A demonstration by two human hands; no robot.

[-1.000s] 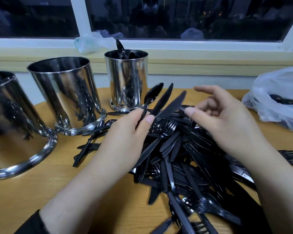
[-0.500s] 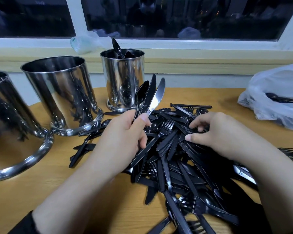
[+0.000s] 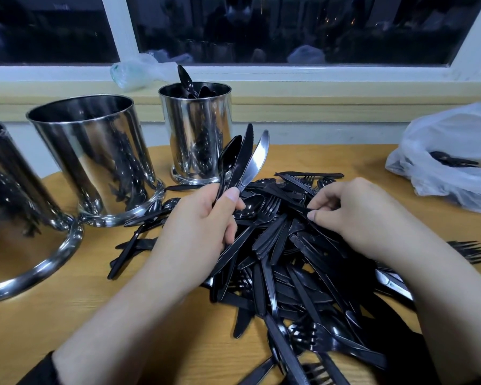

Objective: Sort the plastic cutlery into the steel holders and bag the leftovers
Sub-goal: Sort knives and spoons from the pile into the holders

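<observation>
A heap of black plastic cutlery (image 3: 286, 262) covers the middle of the wooden table (image 3: 53, 315). My left hand (image 3: 197, 226) grips a bunch of three pieces (image 3: 245, 159), a spoon and two knives, with their tips pointing up. My right hand (image 3: 356, 215) rests on the heap and pinches a black piece at its top. Three steel holders stand at the left: the near one (image 3: 14, 207), the middle one (image 3: 95, 159), and the far one (image 3: 196, 134), which holds spoons.
A white plastic bag (image 3: 456, 159) with some black cutlery inside lies at the right edge. A few forks (image 3: 469, 251) lie beside my right forearm. A crumpled clear bag (image 3: 134, 70) sits on the window sill behind the holders.
My left hand has raised its bunch more upright. My right hand came down from above the heap onto it and curled its fingers round a piece.
</observation>
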